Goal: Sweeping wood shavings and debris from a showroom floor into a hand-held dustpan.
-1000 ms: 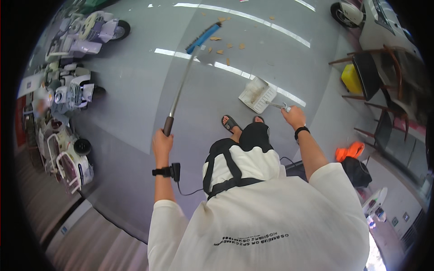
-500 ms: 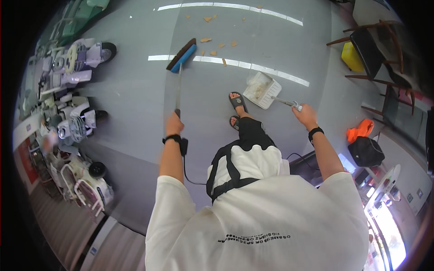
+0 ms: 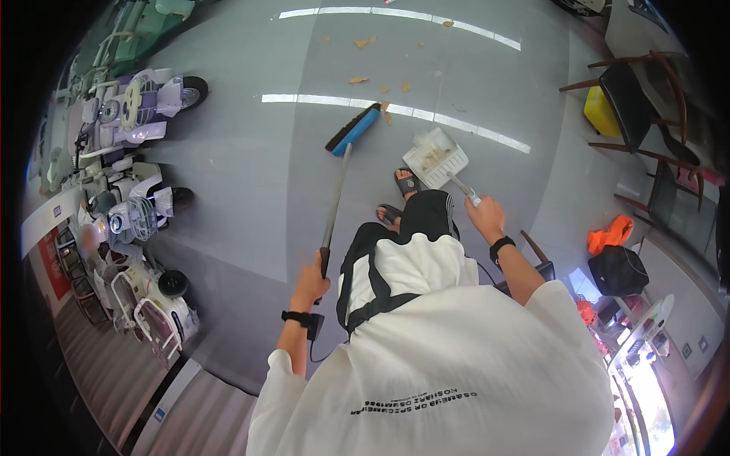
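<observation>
My left hand (image 3: 309,283) is closed round the handle of a broom (image 3: 353,137), which has a blue head and dark bristles. The broom head lies slanted on the floor, left of the dustpan. Its far end touches or nearly touches a few tan scraps (image 3: 388,118). My right hand (image 3: 487,217) grips the grey handle of a white dustpan (image 3: 455,165), set down just beyond my sandalled feet. Light-coloured debris (image 3: 432,154) lies in the pan. Other tan scraps (image 3: 358,80) are scattered farther out on the floor.
Ride-on scooters (image 3: 137,106) line the left side. Dark chairs (image 3: 631,95) stand at the right, with a yellow object (image 3: 599,112) beneath one. A black bag (image 3: 619,270) and an orange cloth-like item (image 3: 610,234) lie nearer. White line markings (image 3: 347,101) cross the grey floor.
The broom head has swept right and nearer to me, toward the dustpan, as my left hand drew back. My right hand and the dustpan handle have swung left and nearer.
</observation>
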Demonstrator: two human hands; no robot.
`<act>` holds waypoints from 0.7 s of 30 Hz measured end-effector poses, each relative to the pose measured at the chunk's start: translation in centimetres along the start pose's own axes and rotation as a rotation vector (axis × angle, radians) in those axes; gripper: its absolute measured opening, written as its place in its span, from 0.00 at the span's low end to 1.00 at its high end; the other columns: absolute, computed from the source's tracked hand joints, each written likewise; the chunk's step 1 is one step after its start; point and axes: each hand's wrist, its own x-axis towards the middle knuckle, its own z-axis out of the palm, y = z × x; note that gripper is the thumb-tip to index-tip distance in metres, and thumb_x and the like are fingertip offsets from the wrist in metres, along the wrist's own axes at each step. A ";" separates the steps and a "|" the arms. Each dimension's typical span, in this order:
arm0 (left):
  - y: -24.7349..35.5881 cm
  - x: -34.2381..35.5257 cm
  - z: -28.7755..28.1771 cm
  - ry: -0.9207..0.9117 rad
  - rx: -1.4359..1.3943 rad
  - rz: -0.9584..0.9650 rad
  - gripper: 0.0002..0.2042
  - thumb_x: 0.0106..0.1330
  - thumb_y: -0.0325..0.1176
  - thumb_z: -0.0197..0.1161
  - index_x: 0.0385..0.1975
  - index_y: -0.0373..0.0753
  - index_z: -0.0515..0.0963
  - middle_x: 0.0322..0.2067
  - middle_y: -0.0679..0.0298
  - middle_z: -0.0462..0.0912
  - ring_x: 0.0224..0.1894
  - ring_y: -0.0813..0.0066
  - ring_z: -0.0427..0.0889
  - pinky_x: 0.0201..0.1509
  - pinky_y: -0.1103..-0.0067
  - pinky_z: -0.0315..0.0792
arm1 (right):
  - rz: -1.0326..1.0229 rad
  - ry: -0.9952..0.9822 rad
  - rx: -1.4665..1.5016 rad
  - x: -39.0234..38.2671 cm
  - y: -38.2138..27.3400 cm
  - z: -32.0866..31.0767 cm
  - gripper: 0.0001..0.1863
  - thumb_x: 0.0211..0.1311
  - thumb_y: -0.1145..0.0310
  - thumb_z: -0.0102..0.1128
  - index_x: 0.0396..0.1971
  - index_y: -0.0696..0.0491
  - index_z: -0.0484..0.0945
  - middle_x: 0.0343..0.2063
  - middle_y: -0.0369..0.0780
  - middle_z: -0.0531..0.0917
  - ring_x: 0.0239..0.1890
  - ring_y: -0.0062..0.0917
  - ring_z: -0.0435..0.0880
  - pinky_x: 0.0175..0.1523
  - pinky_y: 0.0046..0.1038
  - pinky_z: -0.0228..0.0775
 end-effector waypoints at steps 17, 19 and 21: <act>2.7 -4.4 -7.8 0.151 -0.093 0.134 0.32 0.47 0.22 0.61 0.59 0.41 0.67 0.36 0.44 0.80 0.39 0.41 0.78 0.43 0.57 0.73 | 0.002 0.040 -0.023 3.6 -7.6 -0.3 0.26 0.55 0.46 0.57 0.31 0.58 0.81 0.32 0.52 0.83 0.38 0.47 0.82 0.42 0.42 0.74; 2.4 -3.7 -8.1 0.246 -0.114 0.141 0.33 0.47 0.22 0.61 0.59 0.41 0.67 0.36 0.44 0.80 0.39 0.41 0.78 0.42 0.57 0.73 | 0.037 0.028 -0.019 3.2 -7.2 0.2 0.26 0.54 0.46 0.57 0.32 0.58 0.82 0.33 0.52 0.83 0.39 0.47 0.82 0.42 0.42 0.74; 2.6 -2.1 -8.9 0.291 -0.109 0.163 0.31 0.48 0.22 0.61 0.58 0.41 0.67 0.35 0.44 0.81 0.39 0.41 0.78 0.42 0.57 0.72 | 0.093 0.039 0.032 3.1 -6.6 0.7 0.26 0.55 0.45 0.56 0.33 0.57 0.82 0.34 0.51 0.83 0.40 0.46 0.82 0.43 0.42 0.74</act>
